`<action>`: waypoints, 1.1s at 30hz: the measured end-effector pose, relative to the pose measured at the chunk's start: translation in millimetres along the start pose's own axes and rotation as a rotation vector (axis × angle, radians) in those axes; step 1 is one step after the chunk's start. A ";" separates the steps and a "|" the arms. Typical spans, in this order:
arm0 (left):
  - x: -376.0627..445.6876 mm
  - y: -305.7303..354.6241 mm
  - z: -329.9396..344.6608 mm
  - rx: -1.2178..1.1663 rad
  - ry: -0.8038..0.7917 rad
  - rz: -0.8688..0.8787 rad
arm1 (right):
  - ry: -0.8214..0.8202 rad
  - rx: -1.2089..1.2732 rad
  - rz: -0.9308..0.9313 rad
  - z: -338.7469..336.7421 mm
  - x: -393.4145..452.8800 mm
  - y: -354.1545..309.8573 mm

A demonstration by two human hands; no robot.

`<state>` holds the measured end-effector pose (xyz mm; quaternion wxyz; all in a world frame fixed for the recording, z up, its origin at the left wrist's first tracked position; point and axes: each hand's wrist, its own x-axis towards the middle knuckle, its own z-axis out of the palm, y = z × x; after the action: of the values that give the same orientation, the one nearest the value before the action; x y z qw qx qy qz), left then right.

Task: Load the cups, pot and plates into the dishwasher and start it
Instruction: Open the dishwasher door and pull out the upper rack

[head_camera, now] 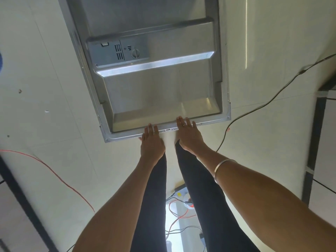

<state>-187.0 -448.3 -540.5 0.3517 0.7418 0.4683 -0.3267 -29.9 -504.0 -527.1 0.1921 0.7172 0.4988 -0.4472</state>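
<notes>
The dishwasher door (160, 91) lies open and nearly flat in front of me, its steel inner face up, with the detergent dispenser (118, 51) on its far left part. My left hand (151, 142) and my right hand (189, 137) both rest on the door's near rim. The fingers lie over the top of the rim and the thumbs sit below the edge. A ring and a silver bangle are on my right hand and arm. No cups, pot or plates are in view, and the racks are hidden.
A black cable (254, 110) runs across the pale tiled floor right of the door. A red wire (54, 171) curves at the left. A tangle of wires and a power strip (180, 199) lies between my legs. Dark-framed furniture (316, 135) stands at the right.
</notes>
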 end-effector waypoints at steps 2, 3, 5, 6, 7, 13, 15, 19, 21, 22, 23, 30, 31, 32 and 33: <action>-6.2 1.2 -5.7 -0.014 0.050 0.032 | 0.032 0.031 0.015 -3.1 -4.7 -1.8; -9.2 2.0 -9.6 -0.019 0.068 0.044 | 0.045 0.046 0.021 -5.2 -7.4 -3.6; -14.1 4.4 -21.2 -0.025 0.108 0.057 | 0.066 0.072 0.036 -13.4 -11.6 -8.4; -15.1 6.5 -28.7 -0.027 0.124 0.059 | 0.075 0.078 0.040 -20.2 -13.2 -10.7; -16.1 9.3 -37.2 -0.026 0.136 0.059 | 0.085 0.075 0.039 -28.5 -14.0 -13.1; -14.0 30.8 -102.2 -0.069 0.317 0.126 | 0.225 0.088 0.027 -98.9 -8.7 -23.5; -11.0 35.7 -127.2 -0.078 0.377 0.142 | 0.287 0.105 0.025 -128.1 -5.4 -26.5; -5.6 45.7 -182.2 -0.084 0.434 0.121 | 0.380 0.119 -0.015 -189.7 -5.8 -31.1; -1.3 47.7 -208.3 -0.077 0.496 0.127 | 0.431 0.102 -0.033 -218.3 -5.3 -33.2; 1.0 47.7 -221.5 -0.076 0.523 0.131 | 0.449 0.093 -0.036 -232.4 -4.4 -34.7; 4.0 47.7 -235.7 -0.070 0.549 0.138 | 0.468 0.086 -0.038 -247.2 -2.7 -36.2; 18.6 55.8 -343.4 -0.053 0.765 0.190 | 0.610 0.013 -0.094 -357.9 5.1 -42.9; 20.3 59.6 -358.9 -0.052 0.786 0.193 | 0.634 0.009 -0.099 -374.1 5.4 -43.8; 22.2 63.3 -373.9 -0.048 0.804 0.193 | 0.659 0.007 -0.102 -389.8 5.6 -45.0; 23.9 67.2 -388.2 -0.040 0.826 0.196 | 0.687 0.006 -0.106 -405.0 5.7 -46.4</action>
<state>-56.2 -137.0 -336.1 0.1785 0.8445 0.5032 0.0420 111.8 -188.8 -310.8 -0.0126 0.7994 0.5697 -0.1904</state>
